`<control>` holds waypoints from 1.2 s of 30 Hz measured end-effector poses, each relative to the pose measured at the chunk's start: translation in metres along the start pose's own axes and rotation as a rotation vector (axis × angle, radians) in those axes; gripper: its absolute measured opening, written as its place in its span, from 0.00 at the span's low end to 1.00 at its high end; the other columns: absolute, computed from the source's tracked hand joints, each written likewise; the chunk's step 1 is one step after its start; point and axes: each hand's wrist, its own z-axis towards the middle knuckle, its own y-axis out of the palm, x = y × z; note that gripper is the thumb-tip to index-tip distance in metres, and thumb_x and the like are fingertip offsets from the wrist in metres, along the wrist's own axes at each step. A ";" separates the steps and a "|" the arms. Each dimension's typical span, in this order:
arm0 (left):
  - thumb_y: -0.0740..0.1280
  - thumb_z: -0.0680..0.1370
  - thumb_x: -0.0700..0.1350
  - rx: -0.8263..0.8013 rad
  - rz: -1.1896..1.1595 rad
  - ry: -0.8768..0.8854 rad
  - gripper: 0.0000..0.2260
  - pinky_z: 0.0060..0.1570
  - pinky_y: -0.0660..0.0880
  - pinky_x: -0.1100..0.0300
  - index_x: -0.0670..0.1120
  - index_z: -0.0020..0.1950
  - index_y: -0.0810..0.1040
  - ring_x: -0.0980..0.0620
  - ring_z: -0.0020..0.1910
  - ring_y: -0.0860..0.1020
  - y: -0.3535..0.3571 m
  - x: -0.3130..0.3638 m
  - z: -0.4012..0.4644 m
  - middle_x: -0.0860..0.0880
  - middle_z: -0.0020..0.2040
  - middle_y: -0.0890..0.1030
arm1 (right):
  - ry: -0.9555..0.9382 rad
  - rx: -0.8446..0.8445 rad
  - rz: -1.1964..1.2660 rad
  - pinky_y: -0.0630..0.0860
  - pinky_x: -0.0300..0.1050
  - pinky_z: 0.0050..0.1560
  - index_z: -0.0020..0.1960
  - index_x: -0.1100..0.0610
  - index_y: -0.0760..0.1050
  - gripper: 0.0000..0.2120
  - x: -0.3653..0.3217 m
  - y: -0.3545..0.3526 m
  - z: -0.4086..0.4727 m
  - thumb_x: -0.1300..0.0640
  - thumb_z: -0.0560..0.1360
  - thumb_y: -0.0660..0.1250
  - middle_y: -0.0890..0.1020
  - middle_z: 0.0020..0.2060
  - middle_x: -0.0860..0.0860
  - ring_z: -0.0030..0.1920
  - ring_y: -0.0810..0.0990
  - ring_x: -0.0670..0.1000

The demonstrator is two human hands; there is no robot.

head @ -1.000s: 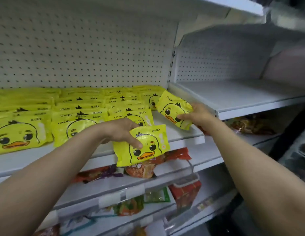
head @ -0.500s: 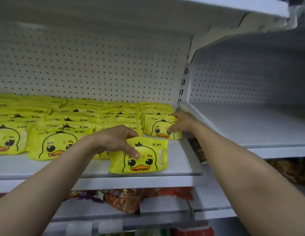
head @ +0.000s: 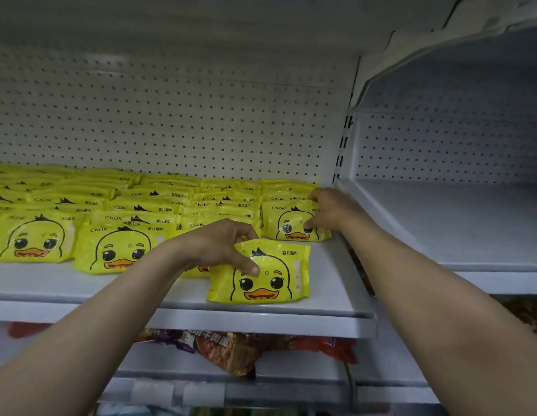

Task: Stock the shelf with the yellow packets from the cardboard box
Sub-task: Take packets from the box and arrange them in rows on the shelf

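Rows of yellow duck-face packets point(head: 117, 247) cover the white shelf point(head: 261, 322) from the left to near its right end. My left hand point(head: 219, 247) grips the top edge of one yellow packet point(head: 267, 280), which stands upright near the shelf's front edge. My right hand point(head: 327, 208) holds another yellow packet point(head: 288, 225) by its right side at the front of the rightmost row, thumb on its face. The cardboard box is out of view.
A white pegboard back wall point(head: 171, 127) rises behind the packets. To the right is a bare white shelf bay point(head: 456, 229), split off by a slotted upright point(head: 342, 151). Red and purple snack bags point(head: 231, 349) lie on the shelf below.
Both packets came from the air onto the shelf. My right hand pushed its packet back against the rightmost row; my left hand set its packet down near the front edge.
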 end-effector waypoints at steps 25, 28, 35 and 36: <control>0.70 0.75 0.54 0.677 0.395 0.142 0.16 0.57 0.72 0.54 0.50 0.60 0.77 0.48 0.61 0.75 0.024 -0.009 0.017 0.50 0.59 0.80 | -0.122 0.006 0.185 0.76 0.46 0.49 0.62 0.51 0.76 0.28 -0.017 -0.040 -0.091 0.46 0.66 0.79 0.80 0.54 0.48 0.53 0.78 0.51; 0.66 0.75 0.61 0.648 0.633 0.079 0.24 0.70 0.62 0.47 0.53 0.68 0.73 0.41 0.73 0.64 0.033 -0.031 0.015 0.46 0.70 0.73 | -0.054 -0.025 0.193 0.75 0.45 0.55 0.69 0.53 0.71 0.35 -0.013 -0.037 -0.080 0.47 0.66 0.80 0.77 0.61 0.50 0.57 0.76 0.52; 0.60 0.76 0.65 0.576 0.780 0.058 0.29 0.74 0.50 0.45 0.56 0.76 0.62 0.45 0.78 0.53 0.043 -0.048 0.012 0.47 0.78 0.58 | -0.020 -0.090 0.124 0.71 0.42 0.46 0.69 0.54 0.71 0.34 -0.007 -0.018 -0.057 0.48 0.67 0.79 0.77 0.61 0.53 0.52 0.77 0.51; 0.55 0.75 0.68 0.576 0.788 0.054 0.31 0.74 0.48 0.45 0.57 0.76 0.61 0.45 0.78 0.52 0.044 -0.049 0.011 0.48 0.79 0.57 | -0.023 -0.082 0.139 0.71 0.41 0.46 0.69 0.54 0.71 0.34 -0.008 -0.016 -0.055 0.48 0.67 0.79 0.78 0.61 0.53 0.52 0.77 0.52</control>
